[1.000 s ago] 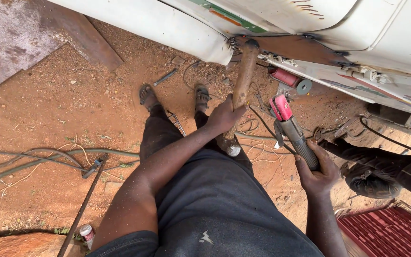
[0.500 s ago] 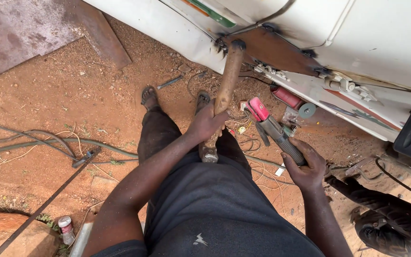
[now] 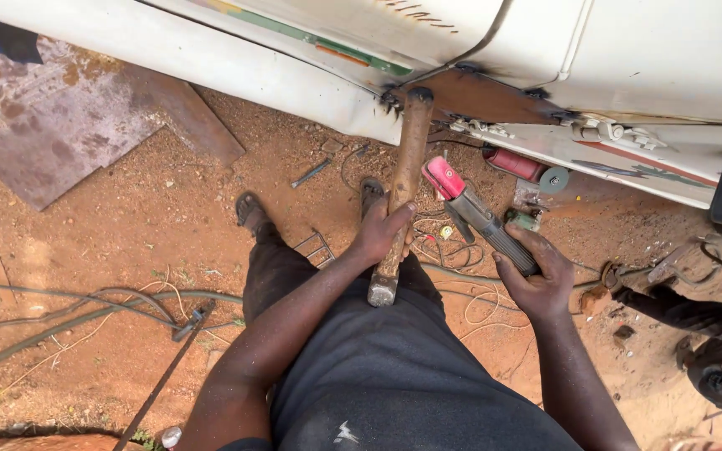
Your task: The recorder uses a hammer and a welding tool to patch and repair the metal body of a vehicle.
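Note:
My left hand [image 3: 380,234] is shut around the wooden handle of a hammer [image 3: 407,150]. Its metal head points back toward my body, and the handle's end rests against a rust-brown metal patch [image 3: 478,96] on the white vehicle body [image 3: 628,50]. My right hand [image 3: 536,271] grips a welding electrode holder [image 3: 461,196] with a red tip. It is angled up toward the patch, just right of the hammer. My sandalled feet stand on red dirt below the patch.
A red angle grinder [image 3: 524,167] lies under the vehicle's edge. A rusty metal sheet [image 3: 52,134] lies at the upper left. Cables [image 3: 85,313] and a thin rod [image 3: 169,367] cross the ground on the left. Another person's leg [image 3: 712,334] is at the right.
The electrode holder in my right hand has come closer to the hammer. The hammer stays against the patch. My view has shifted along the vehicle.

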